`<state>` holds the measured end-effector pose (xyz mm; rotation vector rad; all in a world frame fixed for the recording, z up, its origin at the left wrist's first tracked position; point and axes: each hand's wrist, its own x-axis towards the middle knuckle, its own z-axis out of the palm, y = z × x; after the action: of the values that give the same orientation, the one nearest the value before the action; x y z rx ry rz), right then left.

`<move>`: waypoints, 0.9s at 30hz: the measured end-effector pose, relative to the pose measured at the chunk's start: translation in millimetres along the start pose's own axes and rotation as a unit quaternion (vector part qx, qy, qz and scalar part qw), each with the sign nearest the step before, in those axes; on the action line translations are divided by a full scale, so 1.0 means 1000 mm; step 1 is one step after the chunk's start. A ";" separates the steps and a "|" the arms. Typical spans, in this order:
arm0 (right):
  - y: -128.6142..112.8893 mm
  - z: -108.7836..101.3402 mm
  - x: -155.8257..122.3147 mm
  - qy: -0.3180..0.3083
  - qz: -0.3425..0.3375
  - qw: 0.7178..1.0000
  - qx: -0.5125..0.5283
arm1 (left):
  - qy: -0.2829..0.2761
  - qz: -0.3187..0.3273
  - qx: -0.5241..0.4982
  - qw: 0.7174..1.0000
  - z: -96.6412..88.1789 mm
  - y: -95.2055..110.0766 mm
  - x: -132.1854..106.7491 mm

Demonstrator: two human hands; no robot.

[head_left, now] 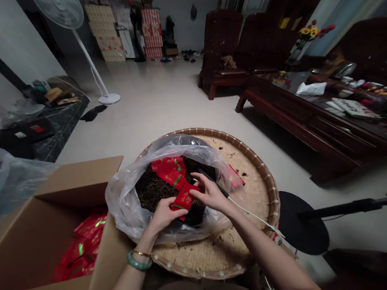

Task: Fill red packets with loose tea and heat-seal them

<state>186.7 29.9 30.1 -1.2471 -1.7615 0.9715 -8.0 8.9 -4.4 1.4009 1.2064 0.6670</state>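
A clear plastic bag [123, 199] full of dark loose tea [151, 189] sits on a round woven bamboo tray [254, 189]. Several small red packets [170, 171] lie on top of the tea. My left hand [162, 213] and my right hand [209, 192] are inside the bag's mouth, both closed on one red packet [184, 198] held between them. A green bangle [139, 261] circles my left wrist. A black tool with a white cord [250, 213] lies by my right hand on the bag's edge.
An open cardboard box [62, 188] at my left holds several red packets [82, 246]. A dark wooden table [316, 121] with clutter stands at right, a black round stand base [302, 225] beside the tray, a pedestal fan [70, 19] at the back.
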 end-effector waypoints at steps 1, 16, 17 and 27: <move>-0.001 0.002 0.001 0.003 0.002 0.999 -0.034 | -0.004 0.000 0.001 1.000 0.002 0.003 0.000; 0.014 0.021 0.007 0.005 -0.041 0.995 -0.091 | -0.125 -0.023 -0.019 0.992 0.001 0.020 -0.005; 0.013 0.021 0.007 -0.003 -0.048 0.994 -0.096 | -0.119 -0.032 -0.031 0.992 0.003 0.020 -0.004; 0.004 0.020 0.007 -0.007 -0.106 0.991 -0.085 | -0.095 -0.069 -0.107 0.987 0.026 0.011 0.001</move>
<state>168.5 34.0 18.8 -1.1294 -1.9754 0.7219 18.7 1.5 -0.1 1.1626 1.0370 0.5362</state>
